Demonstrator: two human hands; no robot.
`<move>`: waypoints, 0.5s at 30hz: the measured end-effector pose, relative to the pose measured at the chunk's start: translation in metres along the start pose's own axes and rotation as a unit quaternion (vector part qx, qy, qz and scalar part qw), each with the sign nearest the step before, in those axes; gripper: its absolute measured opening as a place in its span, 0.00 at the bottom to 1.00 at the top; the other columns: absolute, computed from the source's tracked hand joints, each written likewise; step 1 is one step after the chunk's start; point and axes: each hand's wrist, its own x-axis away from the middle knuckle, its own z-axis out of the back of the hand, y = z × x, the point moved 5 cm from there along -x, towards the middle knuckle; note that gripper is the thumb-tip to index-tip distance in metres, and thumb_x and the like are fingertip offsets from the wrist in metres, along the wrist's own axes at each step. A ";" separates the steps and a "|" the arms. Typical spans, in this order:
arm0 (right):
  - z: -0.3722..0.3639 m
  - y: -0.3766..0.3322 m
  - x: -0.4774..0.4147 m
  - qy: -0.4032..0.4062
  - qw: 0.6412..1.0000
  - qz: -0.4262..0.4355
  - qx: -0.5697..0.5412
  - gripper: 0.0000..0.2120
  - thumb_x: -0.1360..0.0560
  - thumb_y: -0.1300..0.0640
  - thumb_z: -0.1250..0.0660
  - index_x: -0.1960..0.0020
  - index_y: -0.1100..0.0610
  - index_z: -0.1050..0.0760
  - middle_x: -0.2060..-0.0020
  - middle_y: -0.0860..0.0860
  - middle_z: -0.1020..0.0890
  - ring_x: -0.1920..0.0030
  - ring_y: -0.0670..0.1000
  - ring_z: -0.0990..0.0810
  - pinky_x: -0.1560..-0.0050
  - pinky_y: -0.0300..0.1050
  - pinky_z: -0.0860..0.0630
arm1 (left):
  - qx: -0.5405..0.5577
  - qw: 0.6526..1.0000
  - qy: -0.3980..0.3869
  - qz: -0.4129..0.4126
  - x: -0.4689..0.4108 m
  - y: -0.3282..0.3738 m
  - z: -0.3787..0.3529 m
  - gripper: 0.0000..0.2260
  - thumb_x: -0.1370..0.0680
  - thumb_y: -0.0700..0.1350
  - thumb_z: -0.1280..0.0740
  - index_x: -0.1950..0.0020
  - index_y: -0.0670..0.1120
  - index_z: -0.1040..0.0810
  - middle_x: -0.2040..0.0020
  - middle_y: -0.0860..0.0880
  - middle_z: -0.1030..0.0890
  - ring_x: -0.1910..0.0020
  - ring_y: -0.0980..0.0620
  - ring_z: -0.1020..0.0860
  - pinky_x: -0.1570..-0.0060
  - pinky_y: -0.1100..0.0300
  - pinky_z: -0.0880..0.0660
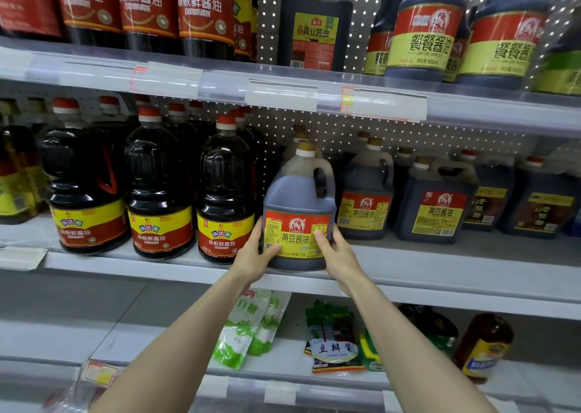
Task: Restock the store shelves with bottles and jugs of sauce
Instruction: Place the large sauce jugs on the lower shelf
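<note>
While you hold the jug in both hands, you're mid-placement. The jug is upright at the near edge of the middle shelf, label facing you, handle on its right shoulder. It stands between the tall red-capped bottle on its left and a matching jug on its right. It's just beside both; I can't confirm contact with either.

Left grip: fingers curled round the lower left side, thumb on the front label. Right grip: same on the lower right side, thumb on the label. Both clamp the jug, nothing else in either.

Can't tell whether the base is down on the shelf or just above it; your hands cover the lower corners.

Step, as I read it: seating this jug at the front of its lane. Tan caps show behind it, so that lane looks part-filled toward the far wall.

Next move calls for:
- Set the base flat.
- Push it far enough to clear the lip.
- Square its face with the matching jug.
- Watch the left side: the tall bottle is near, and a sideways nudge could rock it.
- Release one hand at a time once the weight is on the shelf.

How much restocking is left I can't judge; no supply of stock is in view.
</note>
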 end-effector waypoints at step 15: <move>-0.001 -0.002 0.003 0.008 1.000 0.000 0.011 0.30 0.22 0.41 0.39 0.23 0.44 0.44 0.33 0.50 0.26 0.35 0.51 0.25 0.34 0.53 0.27 | 0.014 1.000 -0.016 0.011 -0.002 0.000 0.000 0.30 0.20 0.41 0.36 0.23 0.56 0.45 0.32 0.49 0.27 0.33 0.49 0.29 0.31 0.45 0.33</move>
